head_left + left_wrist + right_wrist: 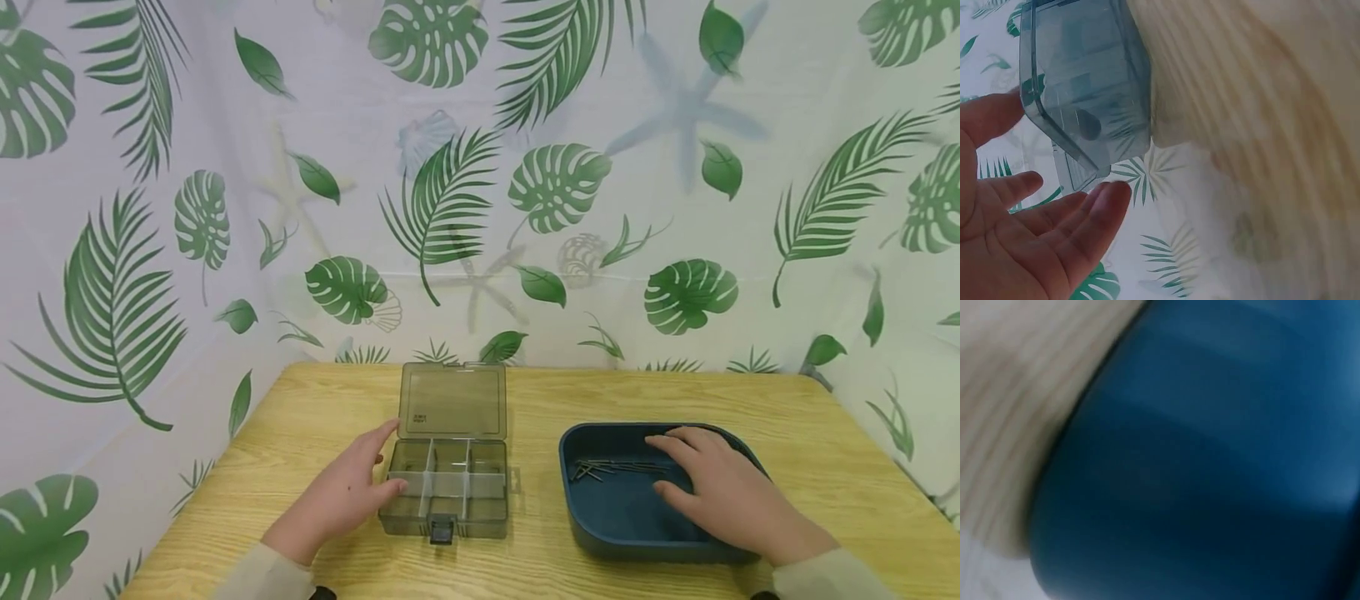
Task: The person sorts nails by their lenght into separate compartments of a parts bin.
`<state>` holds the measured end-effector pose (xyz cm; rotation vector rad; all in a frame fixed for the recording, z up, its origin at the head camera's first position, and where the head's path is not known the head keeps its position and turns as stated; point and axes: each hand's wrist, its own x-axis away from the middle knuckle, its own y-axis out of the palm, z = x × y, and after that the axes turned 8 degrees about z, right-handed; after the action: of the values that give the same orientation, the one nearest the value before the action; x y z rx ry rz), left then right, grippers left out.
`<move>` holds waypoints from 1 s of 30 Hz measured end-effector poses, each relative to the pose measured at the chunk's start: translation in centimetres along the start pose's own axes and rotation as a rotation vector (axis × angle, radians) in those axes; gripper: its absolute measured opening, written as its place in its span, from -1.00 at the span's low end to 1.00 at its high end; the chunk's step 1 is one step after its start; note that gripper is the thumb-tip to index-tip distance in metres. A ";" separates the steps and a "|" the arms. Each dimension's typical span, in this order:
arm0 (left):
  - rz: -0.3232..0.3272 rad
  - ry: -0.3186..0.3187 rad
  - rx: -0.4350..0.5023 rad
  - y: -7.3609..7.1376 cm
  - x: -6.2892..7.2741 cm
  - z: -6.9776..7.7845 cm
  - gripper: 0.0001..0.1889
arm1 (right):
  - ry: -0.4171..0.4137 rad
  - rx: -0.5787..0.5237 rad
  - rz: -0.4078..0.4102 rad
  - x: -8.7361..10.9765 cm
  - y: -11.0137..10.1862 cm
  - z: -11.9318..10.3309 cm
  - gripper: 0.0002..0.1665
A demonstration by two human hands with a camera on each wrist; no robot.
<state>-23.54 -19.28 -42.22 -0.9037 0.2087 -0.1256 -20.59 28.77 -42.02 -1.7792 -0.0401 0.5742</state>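
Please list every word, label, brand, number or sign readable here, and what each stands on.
Open lid of the grey compartment box: small dark lettering, lower left in the head view; too small and blurred to read.
Dark blue tray: no text visible.
Leaf-print backdrop: leaves, starfish and shells, no lettering seen.
Nothing can be quoted.

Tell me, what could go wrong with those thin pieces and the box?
The thin pieces lie crossed over one another in the blue tray, so picking one up might drag others along. The left hand is at the open box's side, so a bump could shift it.
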 end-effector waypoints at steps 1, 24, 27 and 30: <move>-0.004 -0.028 0.043 0.1 -0.2 0.0 -0.09 | 0.019 -0.020 -0.025 -0.1 0.1 0.1 -0.32; -0.059 -0.236 0.587 1.7 -0.3 -2.6 -0.31 | 0.150 -0.093 -0.347 -1.5 2.2 1.5 -0.27; -0.064 -0.212 0.602 1.8 -0.3 -3.0 -0.32 | 0.130 -0.090 -0.347 -1.6 2.2 1.4 -0.30; -0.064 -0.199 0.615 1.8 -0.3 -3.3 -0.32 | 0.108 -0.089 -0.328 -1.6 2.3 1.5 -0.42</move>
<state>-24.59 -20.65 -45.59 -0.3056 -0.0477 -0.1473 -23.22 28.90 -43.81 -1.8381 -0.2815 0.2425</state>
